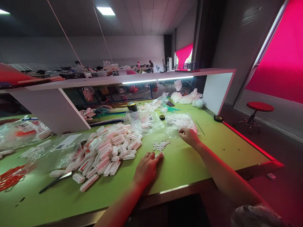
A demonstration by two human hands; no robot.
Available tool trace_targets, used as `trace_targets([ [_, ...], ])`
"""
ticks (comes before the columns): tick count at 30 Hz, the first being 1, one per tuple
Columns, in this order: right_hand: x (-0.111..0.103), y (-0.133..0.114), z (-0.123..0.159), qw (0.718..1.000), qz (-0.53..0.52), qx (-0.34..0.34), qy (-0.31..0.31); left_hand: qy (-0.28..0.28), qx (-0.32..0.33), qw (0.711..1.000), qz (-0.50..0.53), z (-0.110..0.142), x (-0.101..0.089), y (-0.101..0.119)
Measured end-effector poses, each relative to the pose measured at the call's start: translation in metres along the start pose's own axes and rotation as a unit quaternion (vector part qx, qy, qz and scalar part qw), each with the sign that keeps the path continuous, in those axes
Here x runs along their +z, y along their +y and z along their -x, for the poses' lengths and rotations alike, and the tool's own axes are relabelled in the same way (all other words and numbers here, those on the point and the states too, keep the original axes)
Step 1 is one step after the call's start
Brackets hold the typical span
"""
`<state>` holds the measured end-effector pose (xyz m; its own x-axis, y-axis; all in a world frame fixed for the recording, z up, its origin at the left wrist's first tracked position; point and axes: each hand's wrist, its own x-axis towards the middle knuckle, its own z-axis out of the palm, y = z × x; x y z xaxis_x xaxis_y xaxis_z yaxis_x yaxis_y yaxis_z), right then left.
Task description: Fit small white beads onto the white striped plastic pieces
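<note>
My left hand (pixel 146 168) rests low over the green table (pixel 180 162), fingers curled around a small white plastic connector housing (pixel 161 154) that shows past the fingertips. Just beyond it lies a little heap of tiny white pieces (pixel 161 145). Fingers pinched together, my right hand (pixel 190 136) is at the near edge of a clear plastic bag (pixel 178 122) with a white label; whether anything sits in the pinch is hidden. To the left spreads a big pile of white, pink-tinged plastic housings (pixel 104 151).
A dark-handled blade (pixel 53 183) lies left of the pile, near orange cords (pixel 10 178). Black tape rolls (pixel 218 119) and another labelled bag (pixel 144 123) are farther back. A white shelf (pixel 151 78) spans the table; a red stool (pixel 259 106) stands at right.
</note>
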<state>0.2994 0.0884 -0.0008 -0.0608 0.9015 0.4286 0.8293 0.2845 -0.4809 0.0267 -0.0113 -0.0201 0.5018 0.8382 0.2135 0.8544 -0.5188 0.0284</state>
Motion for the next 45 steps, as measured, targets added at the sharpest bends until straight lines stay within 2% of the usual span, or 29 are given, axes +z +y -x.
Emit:
trace_targets([
  [2,-0.002,0.004,0.0,0.998,0.055,0.002,-0.03,0.014,0.0,1.0,-0.006,0.001,0.004,-0.003],
  [6,-0.001,0.002,0.002,0.996,0.085,-0.005,-0.009,0.036,0.005,0.999,-0.016,0.003,0.011,-0.006],
  [9,0.002,0.003,0.003,0.994,0.11,0.006,-0.005,0.018,0.005,0.999,-0.031,0.003,0.011,-0.002],
  [12,0.005,0.008,0.002,0.982,0.181,0.019,-0.048,0.003,0.008,0.999,-0.031,0.002,0.008,0.0],
  [14,0.006,0.01,0.0,0.976,0.209,0.016,-0.064,0.003,0.008,0.999,-0.032,0.0,0.004,-0.006],
  [16,0.005,0.008,-0.001,0.972,0.226,0.01,-0.069,0.019,-0.005,0.999,-0.038,-0.005,-0.007,-0.023],
  [19,-0.001,-0.001,-0.001,0.969,0.233,0.008,-0.081,0.069,-0.073,0.993,-0.068,-0.016,-0.038,-0.069],
  [21,-0.005,-0.006,0.0,0.968,0.231,0.015,-0.097,0.072,-0.17,0.975,-0.121,-0.023,-0.064,-0.106],
  [24,-0.012,-0.009,0.001,0.967,0.224,0.032,-0.119,0.074,-0.265,0.949,-0.153,-0.03,-0.093,-0.154],
  [26,-0.018,-0.009,0.002,0.968,0.206,0.044,-0.133,0.069,-0.312,0.934,-0.158,-0.032,-0.101,-0.174],
  [28,-0.022,-0.011,0.005,0.974,0.164,0.03,-0.155,0.064,-0.345,0.924,-0.154,-0.034,-0.101,-0.186],
  [31,-0.021,-0.023,0.013,0.978,0.056,-0.054,-0.193,0.057,-0.369,0.918,-0.132,-0.039,-0.097,-0.194],
  [35,-0.001,-0.045,0.03,0.967,-0.05,-0.15,-0.202,0.047,-0.392,0.915,-0.08,-0.05,-0.099,-0.202],
  [39,0.018,-0.057,0.045,0.952,-0.114,-0.188,-0.213,0.075,-0.381,0.921,-0.035,-0.06,-0.105,-0.193],
  [42,0.022,-0.059,0.049,0.95,-0.137,-0.191,-0.204,0.107,-0.312,0.944,0.011,-0.058,-0.093,-0.158],
  [45,0.025,-0.059,0.05,0.951,-0.155,-0.19,-0.19,0.083,-0.228,0.966,0.089,-0.038,-0.057,-0.102],
])
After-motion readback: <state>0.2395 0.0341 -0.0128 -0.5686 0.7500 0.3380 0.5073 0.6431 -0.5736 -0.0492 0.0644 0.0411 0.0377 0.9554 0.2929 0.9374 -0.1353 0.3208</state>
